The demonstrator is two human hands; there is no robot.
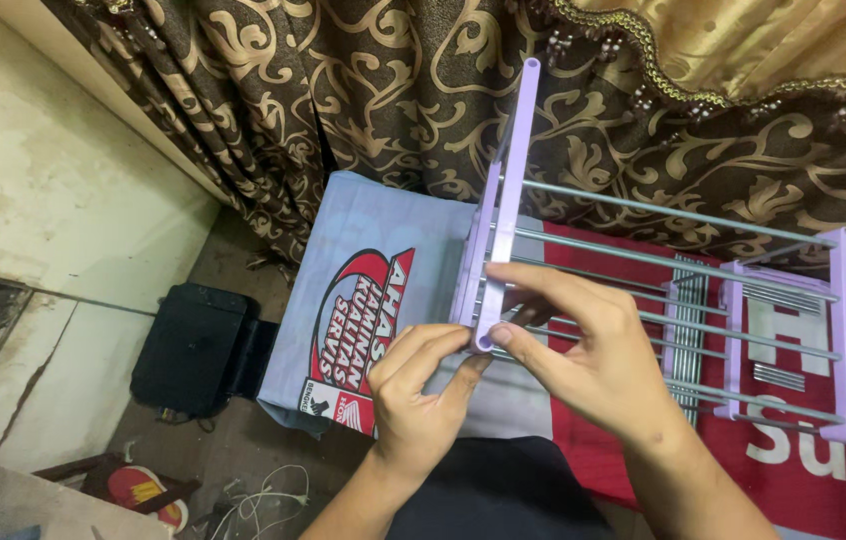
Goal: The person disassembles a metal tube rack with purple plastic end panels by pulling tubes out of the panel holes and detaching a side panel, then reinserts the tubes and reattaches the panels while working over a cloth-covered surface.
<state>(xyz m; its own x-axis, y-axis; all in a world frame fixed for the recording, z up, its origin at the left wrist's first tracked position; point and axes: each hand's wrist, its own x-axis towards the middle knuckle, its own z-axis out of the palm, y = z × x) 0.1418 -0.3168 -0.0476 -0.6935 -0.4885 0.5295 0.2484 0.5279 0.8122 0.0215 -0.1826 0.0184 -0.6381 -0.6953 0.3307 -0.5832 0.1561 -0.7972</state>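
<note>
Several grey rods (663,262) already sit in the lilac rack frame (509,190); my left hand (421,392) and right hand (593,350) pinch its six-o'clock end, work I judge unfinished.

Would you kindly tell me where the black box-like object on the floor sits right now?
In the head view, the black box lies low on the left, on the floor between the pale wall and the grey printed cloth, left of the left hand.

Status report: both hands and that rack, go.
Left hand pinching the near end of the lilac rack post. Right hand gripping the same end from above. Grey rods seated in the post; nothing in the way.
</note>
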